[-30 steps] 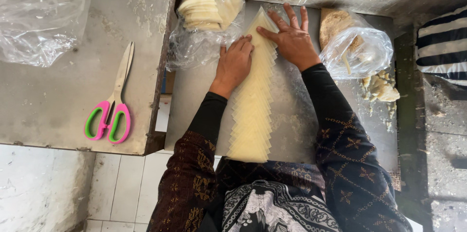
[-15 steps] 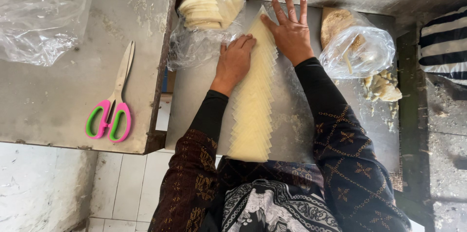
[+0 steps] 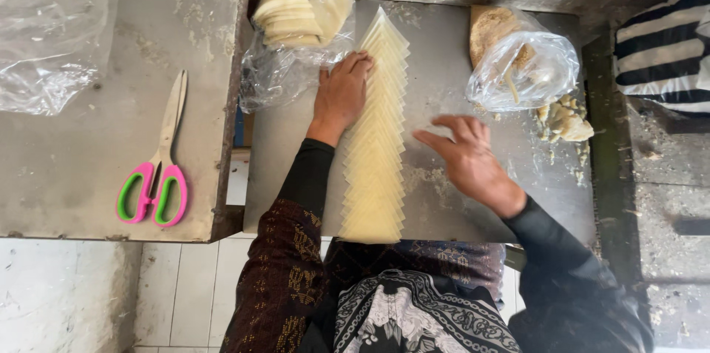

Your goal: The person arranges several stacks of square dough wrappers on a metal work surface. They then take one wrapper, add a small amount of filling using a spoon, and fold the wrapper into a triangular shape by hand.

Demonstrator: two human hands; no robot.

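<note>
Pulling back from the far tip, the right hand (image 3: 473, 164) is hovering open and empty just right of the overlapped row of pale dough sheets (image 3: 376, 138) on the metal table (image 3: 451, 49), while the left hand (image 3: 340, 94) is pressing flat, gripping nothing, on the row's upper left edge.

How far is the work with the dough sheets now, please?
Done: a long overlapped row of sheets lies fanned out on the table. In hand: the left hand presses flat on the row's upper left edge, while the right hand hovers open beside it, touching nothing. Left: a stack of sheets waits in its plastic bag, and filling sits unused by the other bag.
</note>
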